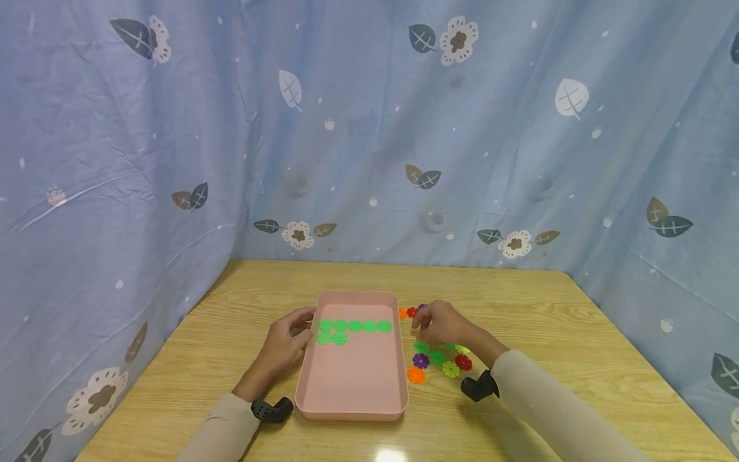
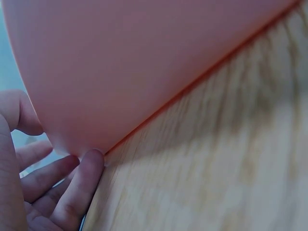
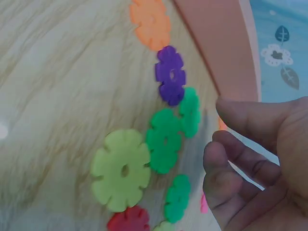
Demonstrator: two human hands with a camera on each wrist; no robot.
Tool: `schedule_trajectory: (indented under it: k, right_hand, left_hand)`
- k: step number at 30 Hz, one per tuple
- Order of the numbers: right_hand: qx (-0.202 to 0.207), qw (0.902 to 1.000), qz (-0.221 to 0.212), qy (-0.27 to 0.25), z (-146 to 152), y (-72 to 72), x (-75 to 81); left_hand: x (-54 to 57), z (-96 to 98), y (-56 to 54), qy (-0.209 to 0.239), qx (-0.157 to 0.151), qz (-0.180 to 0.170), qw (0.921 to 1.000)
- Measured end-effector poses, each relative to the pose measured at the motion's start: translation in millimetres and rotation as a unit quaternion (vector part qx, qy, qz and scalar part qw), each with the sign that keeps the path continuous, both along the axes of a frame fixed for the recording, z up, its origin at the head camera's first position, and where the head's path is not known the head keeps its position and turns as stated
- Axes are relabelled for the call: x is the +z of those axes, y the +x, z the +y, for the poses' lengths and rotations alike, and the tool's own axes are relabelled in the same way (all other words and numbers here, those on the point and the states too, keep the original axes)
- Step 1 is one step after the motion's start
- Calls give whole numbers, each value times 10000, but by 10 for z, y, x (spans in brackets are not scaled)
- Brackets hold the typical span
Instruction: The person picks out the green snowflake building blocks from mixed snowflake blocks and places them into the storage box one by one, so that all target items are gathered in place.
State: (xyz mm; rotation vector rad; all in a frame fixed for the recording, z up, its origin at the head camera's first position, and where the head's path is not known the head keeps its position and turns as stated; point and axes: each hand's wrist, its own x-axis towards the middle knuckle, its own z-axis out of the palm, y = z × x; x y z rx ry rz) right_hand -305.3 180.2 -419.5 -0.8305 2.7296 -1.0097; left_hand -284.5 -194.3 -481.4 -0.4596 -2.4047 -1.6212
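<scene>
A pink tray [image 1: 355, 385] holds several green notched plastic snowflake discs [image 1: 369, 326], five or so in a row, with a shorter row below it. My left hand [image 1: 283, 341] is at the tray's left side, its fingertips touching the outer wall [image 2: 120, 72] in the left wrist view. Right of the tray, my right hand [image 1: 441, 323] hovers over loose discs, thumb and fingers bent and apart with nothing between them. Below it in the right wrist view lie a yellow-green disc [image 3: 121, 169], a green disc [image 3: 164, 140] and a purple disc [image 3: 170, 75].
More loose discs lie on the wooden table [image 1: 519, 308]: an orange disc [image 1: 416, 375] beside the tray's right wall and a red disc [image 1: 464, 362] farther right. A blue patterned curtain [image 1: 358, 141] hangs behind the table and along both sides.
</scene>
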Motion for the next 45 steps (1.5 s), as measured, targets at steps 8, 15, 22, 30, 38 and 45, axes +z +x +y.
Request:
schedule_trajectory:
  k: [8, 15, 22, 30, 38, 45]
  right_hand:
    - [-82, 9986, 24, 531, 3, -7, -61]
    - [-421, 9912, 194, 1238, -77, 8, -49]
    - [-444, 9900, 163, 1326, -123, -7, -48]
    - [-9, 9956, 240, 907, -96, -53, -32]
    - [213, 9972, 464, 539, -112, -93, -19]
    - [-139, 9976, 572, 366, -144, -77, 42]
  left_hand:
    - [21, 2, -20, -71, 28, 33, 10000]
    - [15, -11, -43, -90, 22, 40, 9999]
    - [36, -12, -38, -98, 36, 45, 9999]
    - [30, -5, -24, -117, 70, 31, 9999]
    - [27, -9, -23, -114, 62, -15, 9999]
    - [28, -16, -23, -81, 47, -33, 10000]
